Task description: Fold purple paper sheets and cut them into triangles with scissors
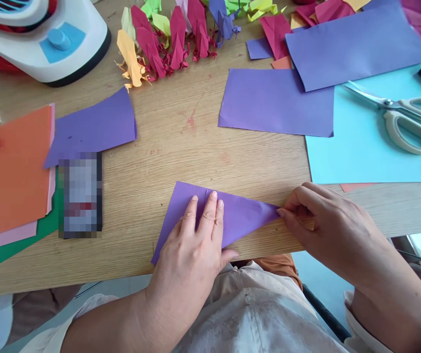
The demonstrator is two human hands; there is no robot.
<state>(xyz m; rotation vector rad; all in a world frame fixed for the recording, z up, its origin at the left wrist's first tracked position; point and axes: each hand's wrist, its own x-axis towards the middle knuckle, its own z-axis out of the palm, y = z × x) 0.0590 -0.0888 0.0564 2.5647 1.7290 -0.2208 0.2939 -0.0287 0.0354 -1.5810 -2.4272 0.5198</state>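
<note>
A sheet of purple paper point(245, 215), folded to a long point on the right, lies on the wooden table near its front edge. My left hand point(199, 235) rests flat on its wider left part, fingers stretched out and thumb by the lower edge. At the sharp right tip, my right hand point(306, 211) pinches the paper between thumb and forefinger. Part of the sheet is hidden under my left hand.
Purple sheets point(276, 100) and light blue paper point(328, 157) with scissors point(408, 115) lie right. Folded paper figures point(177, 37) line the back. At left are orange paper point(15, 171), another purple piece point(96, 122), a blurred-out phone-like object point(81, 196) and a white appliance point(85, 34).
</note>
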